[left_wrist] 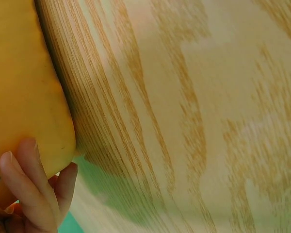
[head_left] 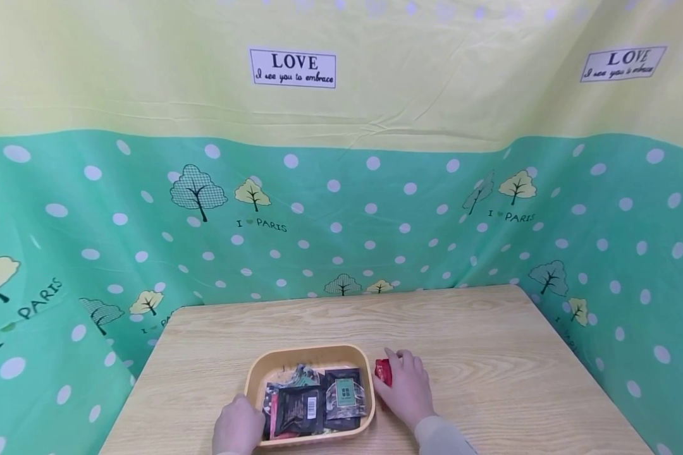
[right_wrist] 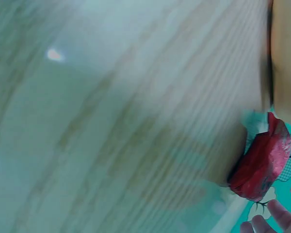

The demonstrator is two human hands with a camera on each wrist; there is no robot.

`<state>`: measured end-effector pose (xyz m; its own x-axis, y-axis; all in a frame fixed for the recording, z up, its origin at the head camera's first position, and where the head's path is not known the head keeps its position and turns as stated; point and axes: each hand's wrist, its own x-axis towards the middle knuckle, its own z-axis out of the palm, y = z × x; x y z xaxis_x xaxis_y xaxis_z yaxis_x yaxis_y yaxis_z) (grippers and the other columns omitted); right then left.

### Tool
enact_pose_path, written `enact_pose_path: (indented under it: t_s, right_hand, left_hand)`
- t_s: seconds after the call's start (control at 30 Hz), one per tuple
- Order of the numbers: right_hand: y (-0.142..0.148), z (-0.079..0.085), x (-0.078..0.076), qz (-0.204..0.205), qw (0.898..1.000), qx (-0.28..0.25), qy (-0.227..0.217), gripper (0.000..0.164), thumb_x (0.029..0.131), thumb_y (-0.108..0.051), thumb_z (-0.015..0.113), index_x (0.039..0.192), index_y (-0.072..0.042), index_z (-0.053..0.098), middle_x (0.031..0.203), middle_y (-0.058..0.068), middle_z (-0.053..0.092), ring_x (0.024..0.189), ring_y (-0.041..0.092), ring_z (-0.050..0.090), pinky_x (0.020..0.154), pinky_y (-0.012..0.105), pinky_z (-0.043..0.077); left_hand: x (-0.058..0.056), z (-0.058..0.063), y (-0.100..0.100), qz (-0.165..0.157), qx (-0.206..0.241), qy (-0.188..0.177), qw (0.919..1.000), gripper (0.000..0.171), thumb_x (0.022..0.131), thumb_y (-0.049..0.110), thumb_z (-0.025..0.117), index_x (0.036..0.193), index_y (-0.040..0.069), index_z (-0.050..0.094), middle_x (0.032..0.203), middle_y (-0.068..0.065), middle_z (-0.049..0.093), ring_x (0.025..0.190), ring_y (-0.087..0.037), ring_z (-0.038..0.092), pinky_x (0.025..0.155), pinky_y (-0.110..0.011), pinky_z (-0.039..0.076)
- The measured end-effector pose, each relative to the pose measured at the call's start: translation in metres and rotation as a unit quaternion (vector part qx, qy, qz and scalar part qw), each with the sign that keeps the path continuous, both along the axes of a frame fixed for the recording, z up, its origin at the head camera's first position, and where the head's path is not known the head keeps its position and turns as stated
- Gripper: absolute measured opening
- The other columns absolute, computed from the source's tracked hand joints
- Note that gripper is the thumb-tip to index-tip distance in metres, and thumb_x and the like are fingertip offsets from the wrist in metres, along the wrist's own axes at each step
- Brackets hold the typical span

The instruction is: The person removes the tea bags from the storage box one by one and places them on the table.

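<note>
In the head view, the red packet (head_left: 382, 371) sits on the table (head_left: 489, 354) just beside the right wall of the tray (head_left: 341, 355), under the right hand (head_left: 406, 388). A shallow pinch on its glossy wrapper could let it skid, and with the wall so near, the fingers could bump the tray. The dark sachets (head_left: 299, 411) overlap loosely inside, so a jolt might slide them. The right thumb and index finger stand apart around the packet.

In the left wrist view, the fingers of the left hand (left_wrist: 36, 199) curl against the tray's outer wall, gripping just 1 end; an uneven pull could swing the tray round.

In the right wrist view, the fingers are parted, with a gap between the visible fingertips and the packet; whether the thumb touches it, I cannot tell
</note>
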<state>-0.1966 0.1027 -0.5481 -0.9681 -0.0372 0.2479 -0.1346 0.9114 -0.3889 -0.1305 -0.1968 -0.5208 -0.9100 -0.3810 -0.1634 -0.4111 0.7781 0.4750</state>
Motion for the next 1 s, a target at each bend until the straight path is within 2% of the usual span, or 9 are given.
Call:
enact_pose_path:
  t_s: [0.2,0.53,0.7,1.0]
  right_hand:
    - [-0.004,0.006,0.000,0.001,1.000,0.001,0.013,0.062,0.078,-0.046,0.065,0.129,-0.012,0.054,0.118,0.013,0.052,0.108,0.032,0.047,0.087,0.050,0.042]
    - [-0.013,0.018,-0.001,0.024,0.999,-0.025,0.040,0.055,0.080,-0.037,0.065,0.129,-0.013,0.054,0.122,0.012,0.053,0.113,0.031,0.047,0.094,0.052,0.039]
    - [-0.021,0.029,0.001,0.057,0.997,-0.025,0.041,0.059,0.079,-0.043,0.066,0.129,-0.014,0.053,0.122,0.009,0.053,0.115,0.029,0.046,0.098,0.051,0.036]
    - [-0.034,0.040,0.007,0.111,0.994,0.017,0.020,0.073,0.072,-0.057,0.067,0.131,-0.017,0.051,0.123,0.005,0.052,0.115,0.027,0.044,0.096,0.051,0.036]
  left_hand:
    - [0.000,0.000,0.000,0.002,0.001,0.000,1.0000,0.028,0.077,0.006,0.053,0.095,-0.016,0.052,0.077,-0.028,0.060,0.071,-0.039,0.062,0.060,-0.049,0.051]
    - [-0.002,-0.001,0.000,0.005,0.001,-0.012,0.9999,0.031,0.078,0.006,0.053,0.097,-0.017,0.052,0.079,-0.029,0.060,0.072,-0.038,0.063,0.061,-0.049,0.052]
    - [-0.002,-0.001,0.000,0.007,0.001,-0.012,0.9999,0.031,0.077,0.006,0.054,0.098,-0.017,0.052,0.080,-0.029,0.061,0.073,-0.038,0.063,0.062,-0.049,0.052]
    - [-0.002,-0.001,0.000,0.006,-0.001,-0.012,0.9999,0.031,0.077,0.007,0.054,0.098,-0.017,0.052,0.081,-0.029,0.061,0.073,-0.038,0.063,0.062,-0.049,0.052]
